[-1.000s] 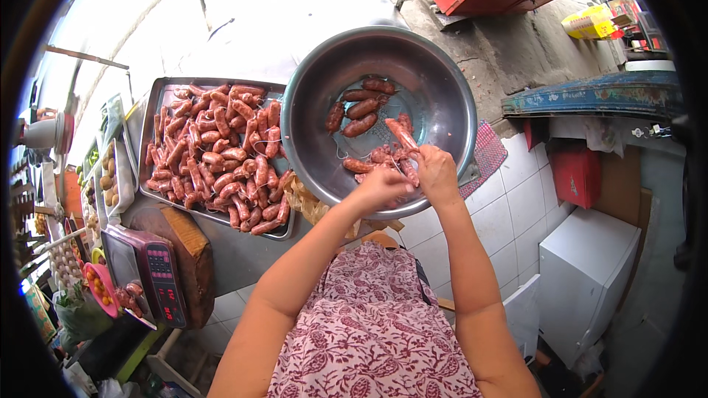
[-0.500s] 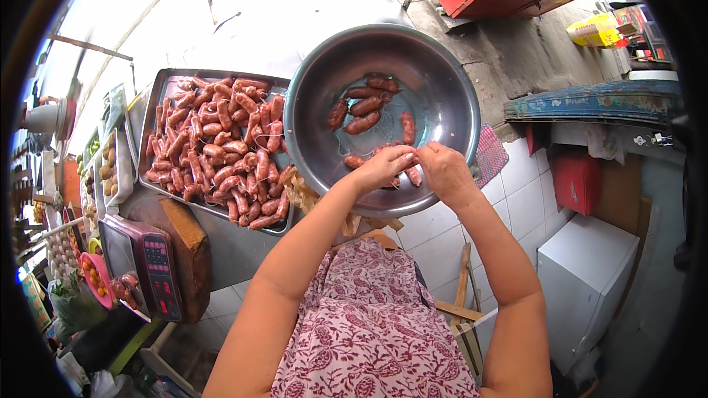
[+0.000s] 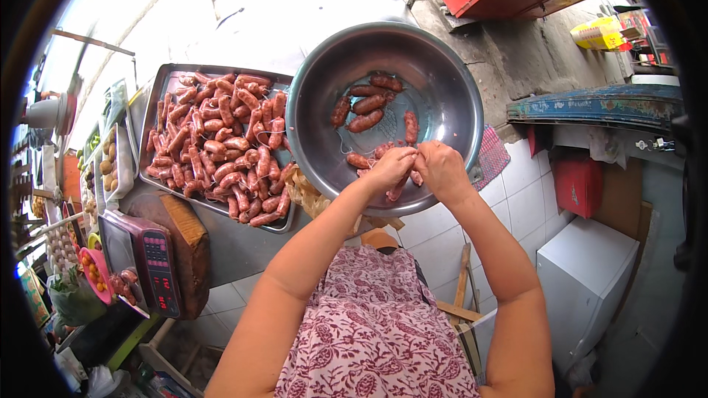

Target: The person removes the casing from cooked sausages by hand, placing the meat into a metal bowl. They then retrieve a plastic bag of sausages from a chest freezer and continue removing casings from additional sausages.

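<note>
Above the near side of a large metal bowl (image 3: 459, 103), my left hand (image 3: 392, 166) and my right hand (image 3: 441, 168) meet, fingertips pinched together. What lies between the fingers is too small to make out. Just under them a sausage (image 3: 396, 190) shows, with more links partly hidden by my left hand. Farther in the bowl lie several reddish sausages (image 3: 366, 103), thin pale string near some of them. To the left, a metal tray (image 3: 156, 77) is heaped with short tied sausages (image 3: 221, 151).
Brown crumpled paper (image 3: 301, 190) sits between tray and bowl. At the left are a scale (image 3: 156, 265), a thick wooden block (image 3: 184, 232) and a pink bowl of small fruit (image 3: 96, 274). A checked cloth (image 3: 493, 156) lies right of the bowl; a white cabinet (image 3: 590, 250) stands lower right.
Both hands have closed tighter together, the left fingers curling in from a more stretched pose. The sausage below them has shifted slightly. The tray's pile looks the same.
</note>
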